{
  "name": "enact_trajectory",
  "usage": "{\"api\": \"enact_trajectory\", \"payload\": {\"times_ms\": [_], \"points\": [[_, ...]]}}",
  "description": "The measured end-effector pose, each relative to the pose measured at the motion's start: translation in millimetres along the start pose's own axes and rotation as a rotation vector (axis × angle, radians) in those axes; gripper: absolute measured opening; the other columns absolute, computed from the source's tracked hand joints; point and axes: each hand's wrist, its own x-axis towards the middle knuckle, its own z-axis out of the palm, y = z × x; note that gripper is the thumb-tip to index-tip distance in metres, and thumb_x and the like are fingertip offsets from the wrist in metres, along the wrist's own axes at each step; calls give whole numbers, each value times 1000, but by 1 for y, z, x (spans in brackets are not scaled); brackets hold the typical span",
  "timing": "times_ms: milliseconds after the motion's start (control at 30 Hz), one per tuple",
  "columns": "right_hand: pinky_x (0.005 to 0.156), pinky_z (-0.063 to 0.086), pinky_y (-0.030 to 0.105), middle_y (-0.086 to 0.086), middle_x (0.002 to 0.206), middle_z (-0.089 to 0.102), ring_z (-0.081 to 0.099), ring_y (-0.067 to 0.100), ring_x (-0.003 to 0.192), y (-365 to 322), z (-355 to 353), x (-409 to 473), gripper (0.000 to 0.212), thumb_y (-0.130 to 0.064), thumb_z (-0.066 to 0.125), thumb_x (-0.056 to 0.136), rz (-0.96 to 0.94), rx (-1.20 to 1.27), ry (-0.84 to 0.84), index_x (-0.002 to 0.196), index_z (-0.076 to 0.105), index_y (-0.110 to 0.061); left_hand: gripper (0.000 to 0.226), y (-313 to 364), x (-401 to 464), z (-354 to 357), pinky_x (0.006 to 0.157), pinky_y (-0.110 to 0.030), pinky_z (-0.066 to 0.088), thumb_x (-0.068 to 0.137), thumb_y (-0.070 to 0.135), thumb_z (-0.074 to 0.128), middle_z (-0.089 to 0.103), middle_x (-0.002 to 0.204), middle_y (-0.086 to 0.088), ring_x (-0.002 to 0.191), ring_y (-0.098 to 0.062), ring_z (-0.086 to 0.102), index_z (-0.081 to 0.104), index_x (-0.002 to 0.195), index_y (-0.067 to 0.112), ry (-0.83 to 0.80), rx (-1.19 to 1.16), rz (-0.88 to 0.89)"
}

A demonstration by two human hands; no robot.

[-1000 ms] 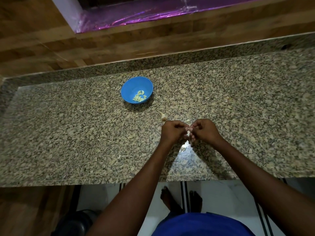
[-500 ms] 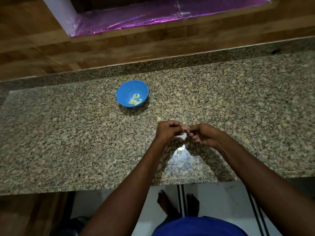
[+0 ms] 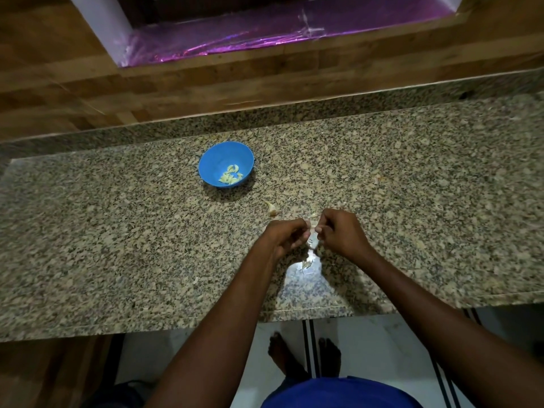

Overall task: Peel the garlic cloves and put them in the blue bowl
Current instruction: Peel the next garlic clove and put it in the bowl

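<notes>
At the bottom of the frame we see a blue garment (image 3: 338, 393) and bare feet (image 3: 282, 357) on a pale floor (image 3: 376, 343). Just above, near the centre, our two hands meet over the speckled granite worktop (image 3: 117, 245). The left hand (image 3: 284, 237) and right hand (image 3: 341, 232) both have curled fingers, each grip pinched on the same small pale garlic clove (image 3: 312, 238), mostly hidden between the fingertips. Thin whitish peel scraps (image 3: 306, 263) lie on the worktop just below the hands. A little above and left of the hands lies another unpeeled clove (image 3: 271, 209), pale with a pointed tip. Further up, left of centre, stands the blue bowl (image 3: 215, 163), holding several yellowish peeled cloves (image 3: 231, 176) in its lower right part. Beyond lies a wooden wall (image 3: 206, 83).
</notes>
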Motion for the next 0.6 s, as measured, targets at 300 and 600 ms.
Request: {"api": "enact_trajectory", "payload": {"times_ms": [300, 600], "points": [[50, 57, 30, 22, 73, 73, 69, 24, 54, 8, -8, 4, 15, -4, 69, 93, 267, 530, -203, 80, 67, 4, 20, -12, 0, -1, 71, -34, 61, 84, 1, 77, 73, 93, -25, 72, -24, 69, 74, 103, -4, -50, 367, 371], [53, 41, 22, 0, 62, 65, 61, 15, 57, -3, -2, -1, 20, -22, 70, 85, 172, -97, -27, 69, 63, -13, 8, -25, -1, 7, 61, -27, 62, 83, -3, 76, 71, 72, -22, 55, -20, 68, 72, 87, -9, 58, 182, 237]]}}
